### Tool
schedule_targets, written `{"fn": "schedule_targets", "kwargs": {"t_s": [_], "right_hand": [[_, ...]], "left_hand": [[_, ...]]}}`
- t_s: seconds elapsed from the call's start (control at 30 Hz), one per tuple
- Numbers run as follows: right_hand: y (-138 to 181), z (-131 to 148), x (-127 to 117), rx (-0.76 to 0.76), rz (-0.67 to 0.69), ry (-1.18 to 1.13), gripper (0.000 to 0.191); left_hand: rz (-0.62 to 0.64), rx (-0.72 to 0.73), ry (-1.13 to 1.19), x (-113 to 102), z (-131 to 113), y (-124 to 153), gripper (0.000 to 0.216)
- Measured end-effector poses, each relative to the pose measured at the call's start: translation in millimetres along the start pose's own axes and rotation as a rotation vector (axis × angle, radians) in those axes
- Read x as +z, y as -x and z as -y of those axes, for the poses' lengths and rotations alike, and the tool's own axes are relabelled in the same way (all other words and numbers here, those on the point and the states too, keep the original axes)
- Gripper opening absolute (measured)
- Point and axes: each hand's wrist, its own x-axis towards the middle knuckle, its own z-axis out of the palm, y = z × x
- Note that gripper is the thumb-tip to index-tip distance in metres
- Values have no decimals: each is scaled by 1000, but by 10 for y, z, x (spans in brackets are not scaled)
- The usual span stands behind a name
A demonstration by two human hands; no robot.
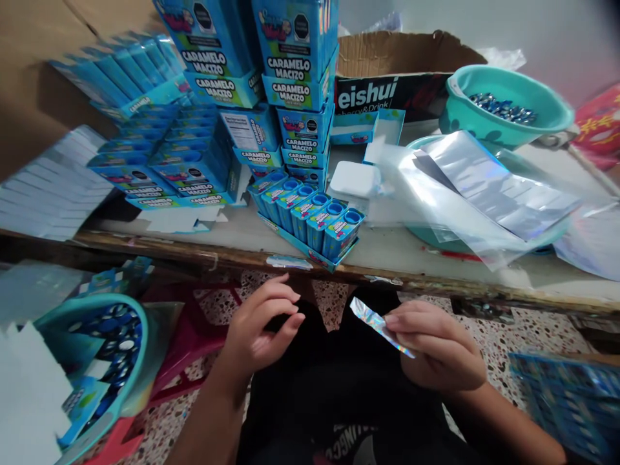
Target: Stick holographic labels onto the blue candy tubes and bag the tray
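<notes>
Between the thumb and fingers of my right hand (436,345) is a shiny holographic foil strip (371,318), tilted down to the right over my lap. My left hand (266,323) is raised just off the table edge, its fingers loosely bent and apart, with nothing in it. Beyond both hands, a blue display tray (300,245) stands at the table's front edge with a row of small blue candy boxes (317,216) in it, several showing round holes on top.
Tall stacks of blue candy cartons (290,84) rise behind. At right are a teal colander of wrapped candies (508,97) and a basin topped with foil sheets (494,187). Lower left, a teal tub (140,336) holds blue pieces. A black-printed cardboard box (411,93) stands at the back.
</notes>
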Motion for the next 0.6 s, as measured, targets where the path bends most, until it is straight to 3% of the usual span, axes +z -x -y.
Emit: {"fn": "schedule_targets", "kwargs": {"t_s": [0.13,0.2,0.33,0.43,0.53,0.6], "right_hand": [[36,0,15,-32,84,-59,35],[38,23,46,-19,97,-99,36],[36,63,118,23,59,-140,38],[40,79,167,142,-11,-175,33],[56,82,219,414,-114,-220,21],[79,74,253,573,-204,-226,15]], "left_hand": [[29,12,127,85,-132,-31,67],[72,82,167,157,-194,-107,61],[84,159,307,263,-231,-203,28],[104,-9,449,306,-243,-182,16],[138,-293,525,354,-282,-149,7],[156,-495,520,393,-309,-154,14]]}}
